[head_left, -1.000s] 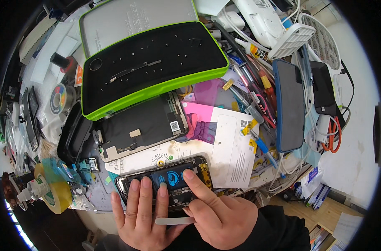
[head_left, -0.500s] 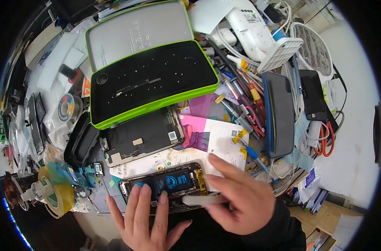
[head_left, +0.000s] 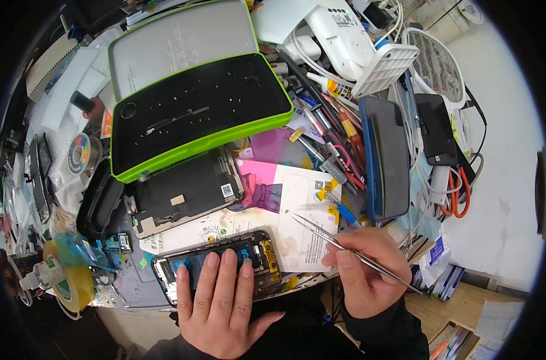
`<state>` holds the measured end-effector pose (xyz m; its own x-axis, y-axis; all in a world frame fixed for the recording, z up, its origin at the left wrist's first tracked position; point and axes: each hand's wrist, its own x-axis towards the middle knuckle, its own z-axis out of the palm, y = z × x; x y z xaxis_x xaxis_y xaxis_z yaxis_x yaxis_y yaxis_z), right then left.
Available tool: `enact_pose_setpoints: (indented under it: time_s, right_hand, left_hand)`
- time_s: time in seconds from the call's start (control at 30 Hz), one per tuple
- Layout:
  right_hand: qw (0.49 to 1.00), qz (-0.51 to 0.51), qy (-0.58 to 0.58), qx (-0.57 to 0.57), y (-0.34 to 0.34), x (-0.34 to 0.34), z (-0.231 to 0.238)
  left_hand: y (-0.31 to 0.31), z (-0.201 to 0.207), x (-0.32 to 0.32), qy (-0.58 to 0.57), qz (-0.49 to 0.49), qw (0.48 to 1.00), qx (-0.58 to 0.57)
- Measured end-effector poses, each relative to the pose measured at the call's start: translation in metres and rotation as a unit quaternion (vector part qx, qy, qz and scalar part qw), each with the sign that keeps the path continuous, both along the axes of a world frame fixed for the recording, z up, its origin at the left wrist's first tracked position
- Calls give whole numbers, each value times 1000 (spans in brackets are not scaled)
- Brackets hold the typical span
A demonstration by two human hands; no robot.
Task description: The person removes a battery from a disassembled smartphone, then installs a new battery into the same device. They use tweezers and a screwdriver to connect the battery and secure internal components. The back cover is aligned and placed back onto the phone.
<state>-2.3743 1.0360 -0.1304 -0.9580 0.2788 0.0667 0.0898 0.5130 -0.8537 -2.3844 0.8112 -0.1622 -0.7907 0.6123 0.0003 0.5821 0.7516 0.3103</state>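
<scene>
Cluttered grey table (head_left: 131, 287) in even light. A smudged, off-white wall (head_left: 495, 234) rises at right; below it stands pale brown wooden furniture (head_left: 446, 312). Beige floor (head_left: 126, 327) shows lower left.

Fisheye head cam, L of pair, faces down from above, close to L hand (head_left: 216, 315) & R hand (head_left: 372, 287).
</scene>
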Motion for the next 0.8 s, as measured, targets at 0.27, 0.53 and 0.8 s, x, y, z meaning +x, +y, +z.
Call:
enact_pose_setpoints:
  time_s: [0.27, 0.53, 0.8]
  right_hand:
    - [990, -23, -4, -136, -2, -4, -6]
    - [987, -5, 2, -158, 0, -5, -14]
    - [988, 5, -23, -151, 0, -8, -7]
  left_hand:
    - [1, 0, -2, 1, 24, 998, 50]
    - [2, -2, -1, 8, 23, 999, 37]
    - [0, -3, -2, 16, 21, 999, 40]
